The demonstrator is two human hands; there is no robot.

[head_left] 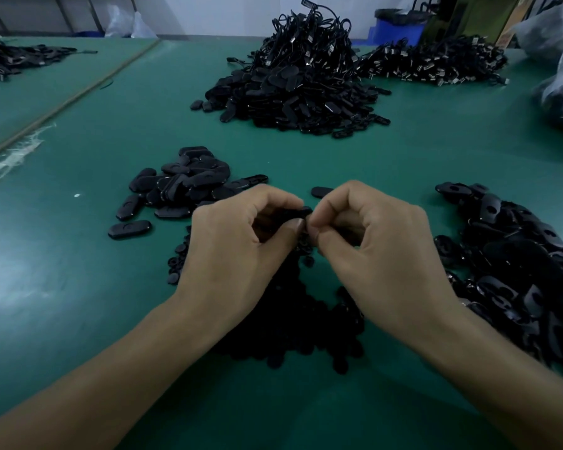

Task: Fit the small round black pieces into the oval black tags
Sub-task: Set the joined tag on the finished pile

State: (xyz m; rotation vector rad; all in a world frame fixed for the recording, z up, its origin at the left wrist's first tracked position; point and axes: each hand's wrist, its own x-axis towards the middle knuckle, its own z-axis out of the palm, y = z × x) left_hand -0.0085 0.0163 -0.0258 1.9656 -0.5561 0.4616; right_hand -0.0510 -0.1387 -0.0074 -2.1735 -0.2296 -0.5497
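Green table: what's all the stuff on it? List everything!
table: one, green, underneath everything
round pieces: heap, black, beneath the hands
closed tags: small pile, black, left of the hands
holed tags: big pile, black, right edge
corded heap: one, black, middle far
metal-tipped heap: one, black and silvery, far right
far-left heap: one, black, far left
loose tag: one, black, just beyond the hands
held tag: one, black, between both hands
bin: one, blue, behind the table
left hand: one, pinches held tag
right hand: one, pinches held tag

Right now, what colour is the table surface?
The table surface is teal green, clearest in the head view.
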